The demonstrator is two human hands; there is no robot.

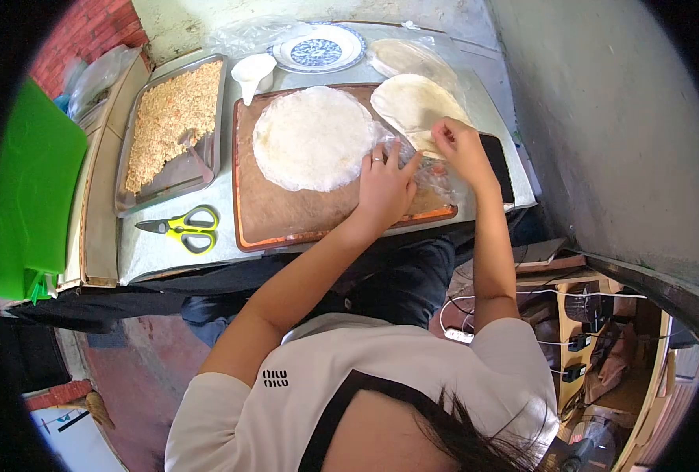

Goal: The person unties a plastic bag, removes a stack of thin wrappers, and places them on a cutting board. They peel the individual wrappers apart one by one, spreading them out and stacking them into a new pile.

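A round white dough sheet (314,140) lies flat on the brown board (286,216). My left hand (386,182) rests at the board's right side, fingers spread over crumpled clear plastic film (436,179) next to the round sheet. My right hand (460,147) has its fingers curled together above the lower right edge of a pale oval dough sheet (412,102). What those fingers pinch, if anything, is hidden. The oval sheet overlaps the board's upper right corner. Behind it is another pale sheet (412,61) under clear plastic.
A metal tray (217,118) of crumbly tan filling (172,110), with a spoon-like utensil (198,160) in it, stands left. Green-handled scissors (192,228) lie below it. A white cup (253,75) and blue-patterned plate (318,49) sit behind the board. A black phone-like slab (497,167) lies right.
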